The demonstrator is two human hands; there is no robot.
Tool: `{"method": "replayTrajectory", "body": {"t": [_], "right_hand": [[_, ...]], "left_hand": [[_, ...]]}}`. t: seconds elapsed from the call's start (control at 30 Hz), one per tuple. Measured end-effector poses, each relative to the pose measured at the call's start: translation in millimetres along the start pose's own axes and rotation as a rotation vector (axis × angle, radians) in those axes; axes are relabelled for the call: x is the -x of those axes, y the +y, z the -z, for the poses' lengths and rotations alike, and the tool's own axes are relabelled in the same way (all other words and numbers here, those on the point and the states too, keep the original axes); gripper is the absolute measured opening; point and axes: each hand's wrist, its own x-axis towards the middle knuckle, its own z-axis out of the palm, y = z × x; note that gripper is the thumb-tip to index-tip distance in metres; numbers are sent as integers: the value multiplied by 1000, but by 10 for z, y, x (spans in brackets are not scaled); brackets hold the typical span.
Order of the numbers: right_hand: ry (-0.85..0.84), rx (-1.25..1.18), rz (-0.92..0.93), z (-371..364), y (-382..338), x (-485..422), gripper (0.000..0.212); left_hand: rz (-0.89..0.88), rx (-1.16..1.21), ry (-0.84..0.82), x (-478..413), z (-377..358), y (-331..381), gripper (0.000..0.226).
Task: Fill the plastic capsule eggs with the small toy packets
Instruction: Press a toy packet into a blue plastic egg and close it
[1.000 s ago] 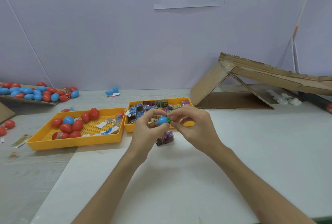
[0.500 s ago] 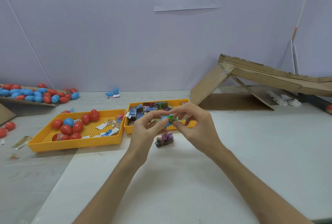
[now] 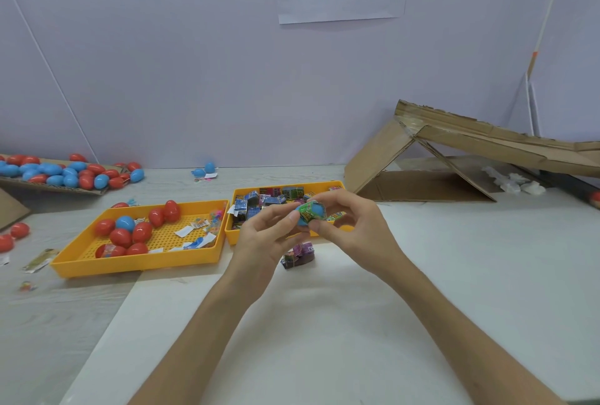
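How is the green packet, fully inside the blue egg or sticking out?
Sticking out: green packet shows outside the blue egg, pinched by left hand and right hand.

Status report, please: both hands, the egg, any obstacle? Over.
Left hand pinches blue capsule egg. Right hand pinches green toy packet against it, not yet enclosed. Loose packet lies on table under hands, not obstructing.

Table (image 3: 454, 274): pale wood-grain on the left, white on the right. Two orange trays sit side by side mid-table, left tray (image 3: 136, 266) and right tray (image 3: 292, 184), nearly touching. Small packet pile (image 3: 298, 256) just in front of the right tray. Cardboard ramp (image 3: 487, 141) back right. Cardboard sheet (image 3: 48, 188) back left, loaded with eggs. Two loose red eggs (image 3: 19, 230) and a flat wrapper (image 3: 40, 260) at the left edge. Blue egg pieces (image 3: 207, 169) by the wall.
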Motion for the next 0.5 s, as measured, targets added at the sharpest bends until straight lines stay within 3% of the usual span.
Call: {"method": "replayTrajectory", "body": {"t": [0.3,0.5], "right_hand": [[12,65,47,-20,-8,15,29],[-20,154,110,-71,34,23,32]], "left_hand": [[114,111,-73,11,-18,3,45],[111,4,-106,23,-41,-19,52]]}}
